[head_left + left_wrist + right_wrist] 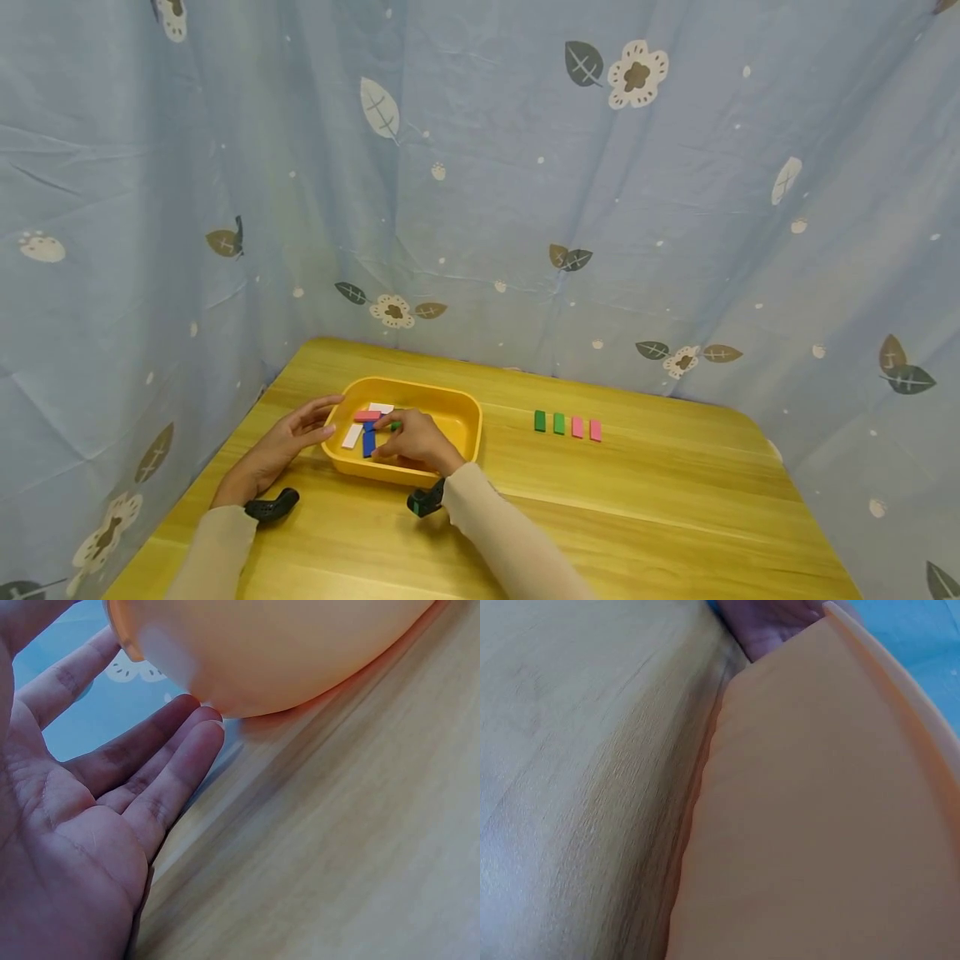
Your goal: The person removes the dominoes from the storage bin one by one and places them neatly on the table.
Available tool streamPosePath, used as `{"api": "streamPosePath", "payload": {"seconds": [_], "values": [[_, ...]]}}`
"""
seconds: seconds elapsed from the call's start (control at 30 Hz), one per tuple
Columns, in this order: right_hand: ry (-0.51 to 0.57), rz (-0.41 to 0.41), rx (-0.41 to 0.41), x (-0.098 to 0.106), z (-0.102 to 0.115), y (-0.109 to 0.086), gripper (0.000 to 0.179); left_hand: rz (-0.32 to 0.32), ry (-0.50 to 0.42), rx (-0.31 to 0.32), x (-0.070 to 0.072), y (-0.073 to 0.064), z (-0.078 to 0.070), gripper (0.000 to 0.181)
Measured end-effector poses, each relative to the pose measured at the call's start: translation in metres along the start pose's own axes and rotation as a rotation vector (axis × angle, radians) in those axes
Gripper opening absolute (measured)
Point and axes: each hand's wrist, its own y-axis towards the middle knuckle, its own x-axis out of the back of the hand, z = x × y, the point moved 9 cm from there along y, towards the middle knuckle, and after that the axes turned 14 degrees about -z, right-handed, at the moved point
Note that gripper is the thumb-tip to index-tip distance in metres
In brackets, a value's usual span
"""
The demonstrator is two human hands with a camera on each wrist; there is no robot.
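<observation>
A yellow plastic bin (467, 400) sits toward the left of the table in the head view. Inside it lie loose white, pink, blue and green tiles, among them a pink tile (367, 416), a white tile (352, 436) and a blue tile (368, 443). My left hand (296, 433) is at the bin's left end, its fingers fairly straight against the outer wall (300, 652). Reaching over the near side, my right hand (417, 439) is down among the tiles, thumb and index finger apart. The right wrist view shows only the bin's outside (817, 795), not the right fingers.
To the right of the bin, a dark green tile (540, 421), a lighter green tile (558, 423) and two pink tiles (577, 427) stand in a row on the wooden table (637, 508). Blue patterned curtains (495, 183) enclose the table's back and sides.
</observation>
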Motion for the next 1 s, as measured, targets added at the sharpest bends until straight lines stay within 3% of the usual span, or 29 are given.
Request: {"api": "streamPosePath", "payload": {"seconds": [0.43, 0.7, 1.0], "values": [[-0.117, -0.001, 0.063, -0.0043, 0.0016, 0.0012, 0.038, 0.008, -0.005, -0.027, -0.0013, 0.0005, -0.0007, 0.057], [-0.267, -0.03, 0.122, -0.0058, 0.0054, 0.0041, 0.04, 0.0, -0.021, -0.021, 0.0009, -0.0003, -0.0014, 0.057], [-0.364, -0.058, 0.144, -0.0054, 0.0062, 0.0051, 0.038, 0.009, -0.013, -0.023, 0.0, 0.0017, -0.0002, 0.056]]}}
